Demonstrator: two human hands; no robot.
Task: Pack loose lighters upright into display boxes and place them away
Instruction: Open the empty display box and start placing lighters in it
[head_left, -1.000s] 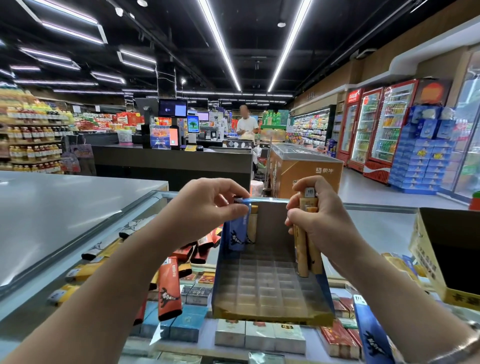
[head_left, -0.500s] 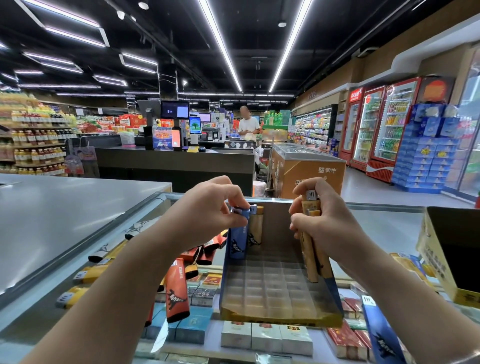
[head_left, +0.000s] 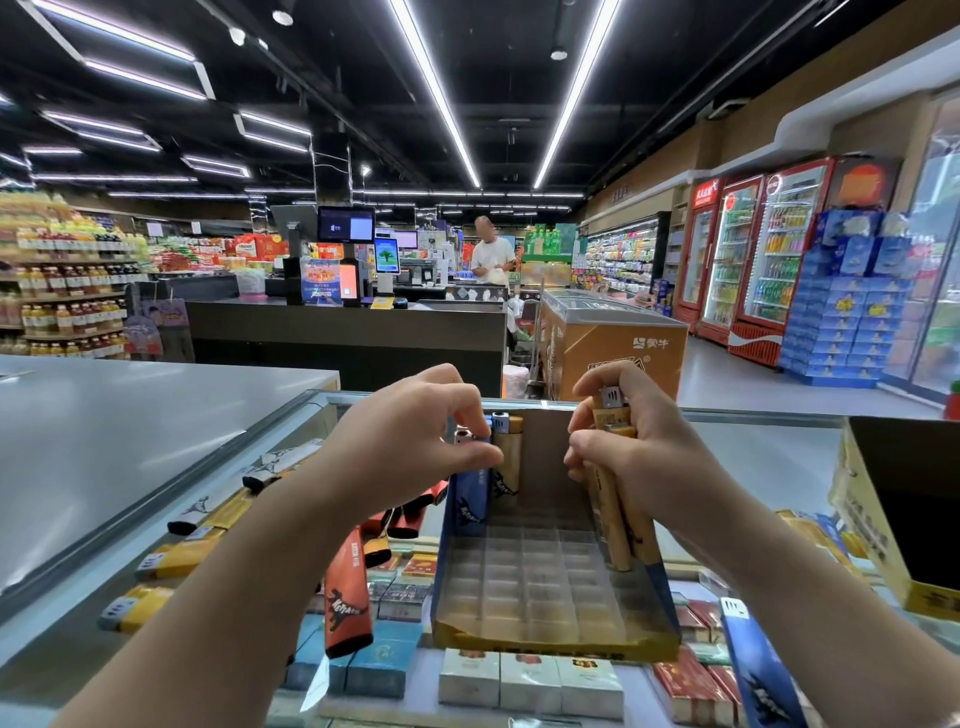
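Note:
An open display box (head_left: 550, 631) with a gridded tray floor sits on the glass counter in front of me. My left hand (head_left: 410, 441) pinches the top of a blue lighter (head_left: 470, 491) standing at the box's back left corner, beside a tan lighter (head_left: 509, 457) that stands upright there. My right hand (head_left: 639, 447) grips a bundle of tan lighters (head_left: 618, 525), their lower ends down inside the box along its right wall. Loose red lighters (head_left: 345, 592), yellow ones (head_left: 130, 610) and black ones lie on the glass to the left.
A second open carton (head_left: 878, 535) stands at the right. A blue lighter (head_left: 756, 670) lies near the front right. Cigarette packs (head_left: 530, 680) show under the glass. A steel counter (head_left: 114, 431) runs along the left. A person stands far off at the checkout.
My left hand has set the blue lighter lower into the box's back left corner. My right hand holds its bundle in much the same place.

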